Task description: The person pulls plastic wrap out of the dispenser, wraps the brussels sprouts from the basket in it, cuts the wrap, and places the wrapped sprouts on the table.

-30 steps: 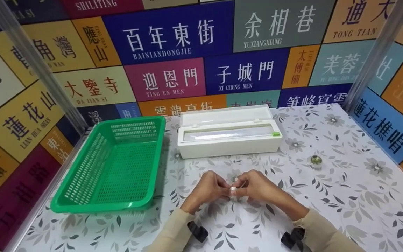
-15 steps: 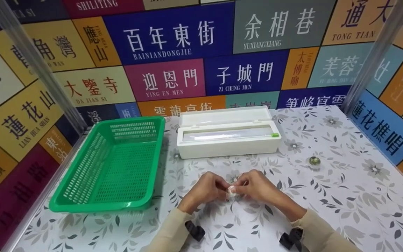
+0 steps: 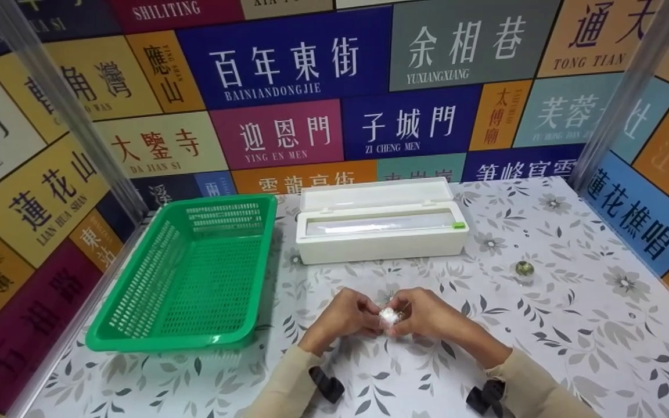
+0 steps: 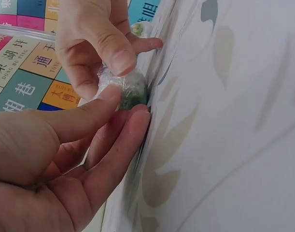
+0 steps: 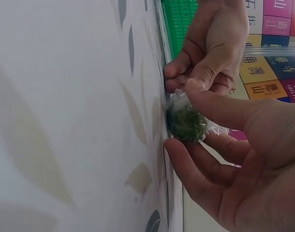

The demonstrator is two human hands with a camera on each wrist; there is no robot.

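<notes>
A small green ball wrapped in clear film (image 3: pixel 389 316) sits between both hands, low over the floral tablecloth (image 3: pixel 543 325) near the front middle. My left hand (image 3: pixel 372 317) pinches it from the left and my right hand (image 3: pixel 405 313) pinches it from the right. In the left wrist view the wrapped ball (image 4: pixel 132 91) lies between the left thumb and fingers (image 4: pixel 124 108), with the right hand's thumb (image 4: pixel 119 58) pressing on its top. The right wrist view shows the green ball (image 5: pixel 188 124) in crinkled film between the right thumb and fingers (image 5: pixel 182 113), touching the cloth.
A green mesh basket (image 3: pixel 137 339) stands at the left. Behind the hands lies a white film dispenser box (image 3: pixel 381 244) with its lid raised. A second small ball (image 3: pixel 524 268) rests on the cloth at the right. Sign-covered walls enclose three sides.
Both hands stay in the same spot. Their fingers have worked the film closer round the ball, which now looks like a tighter bundle.
</notes>
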